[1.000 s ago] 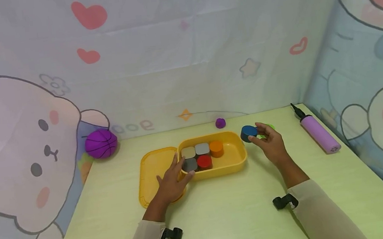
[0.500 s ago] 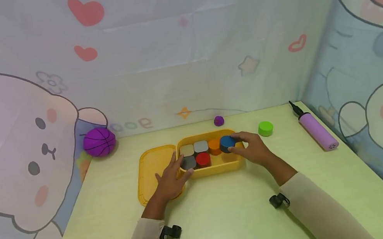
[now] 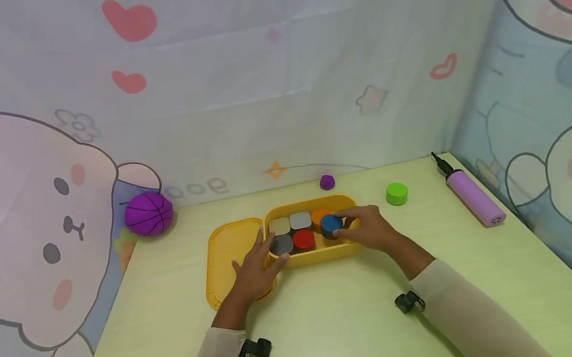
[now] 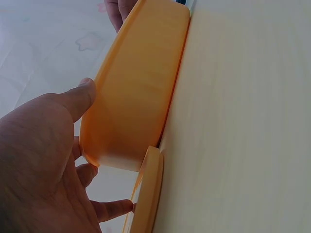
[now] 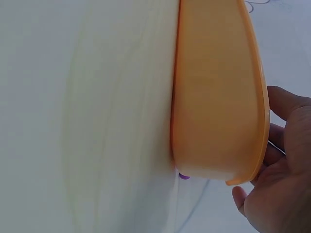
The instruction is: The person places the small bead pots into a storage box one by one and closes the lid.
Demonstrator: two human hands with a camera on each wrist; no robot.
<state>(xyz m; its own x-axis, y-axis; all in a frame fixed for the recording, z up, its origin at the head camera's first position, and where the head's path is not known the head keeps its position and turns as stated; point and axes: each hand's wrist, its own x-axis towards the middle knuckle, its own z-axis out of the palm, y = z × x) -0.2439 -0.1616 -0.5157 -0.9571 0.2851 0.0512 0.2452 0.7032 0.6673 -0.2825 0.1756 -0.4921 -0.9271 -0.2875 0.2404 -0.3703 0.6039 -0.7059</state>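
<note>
A yellow box stands on the table with its yellow lid lying at its left end. My left hand holds the box's front left corner, thumb on the front wall and fingers spread round the end; one finger touches the lid in the left wrist view. My right hand pinches a blue round piece inside the box, right of a red piece and near an orange piece. Beige, light grey and dark grey pieces fill the left part. In the right wrist view the box wall hides the blue piece.
A green round piece lies right of the box, a small purple object behind it. A purple ball sits at the back left. The lilac hand pump lies far right. Printed cloth hangs behind the table.
My right hand has carried the blue piece left, from beyond the box's right end down into the box, uncovering the green piece. My left hand stays at the box's left corner.
</note>
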